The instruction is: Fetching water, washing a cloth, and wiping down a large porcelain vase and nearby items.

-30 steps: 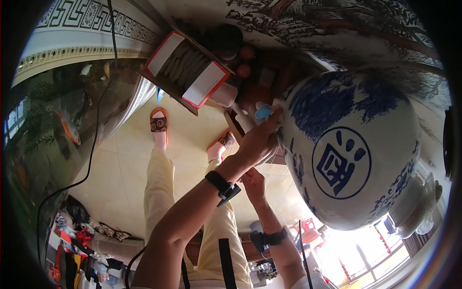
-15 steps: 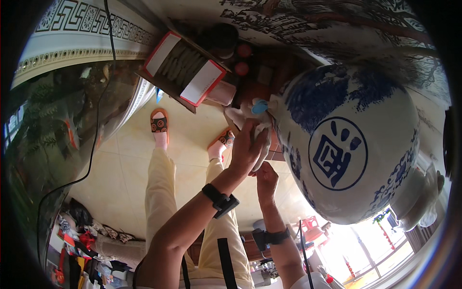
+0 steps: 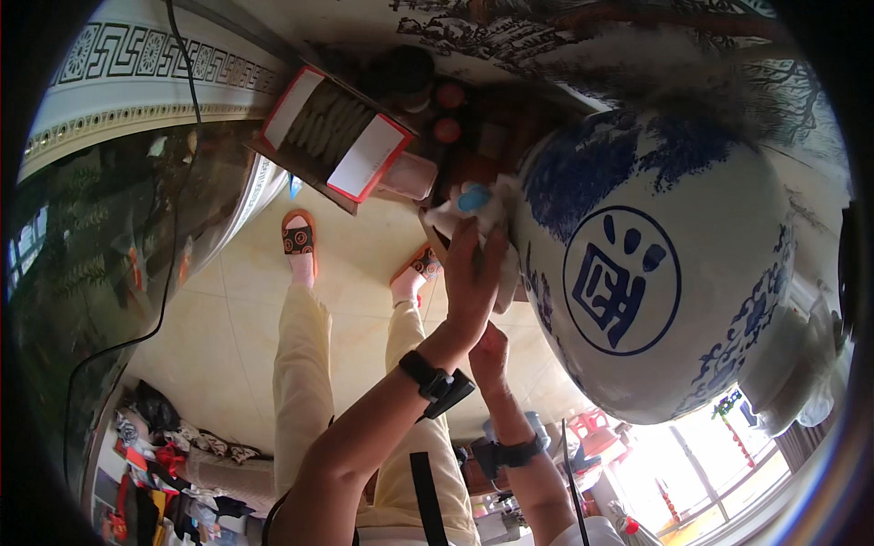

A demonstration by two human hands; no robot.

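Observation:
My left hand (image 3: 472, 284) is closed on a rumpled whitish cloth (image 3: 506, 196), its fingers pointing away from me. A light blue patch shows at the cloth's far end. Just below my left hand, partly behind its wrist, is my right hand (image 3: 490, 353), closed with fingers curled. What it holds, if anything, is hidden. Close on the right stands a large round white porcelain jar (image 3: 710, 300) with blue painting and a circled blue character. The cloth lies against or very near the jar's left side; I cannot tell whether they touch.
An open box (image 3: 370, 166) with red edges, holding several long pale things, sits beyond my hands. A glass tank (image 3: 109, 264) with fish stands at the left. A black cable (image 3: 170, 291) hangs before it. My slippered feet stand on the tiled floor (image 3: 218, 364).
The view has shifted slightly, and the jar appears a little further left. My right hand has moved left, closer under my left wrist. My left hand keeps its hold on the cloth.

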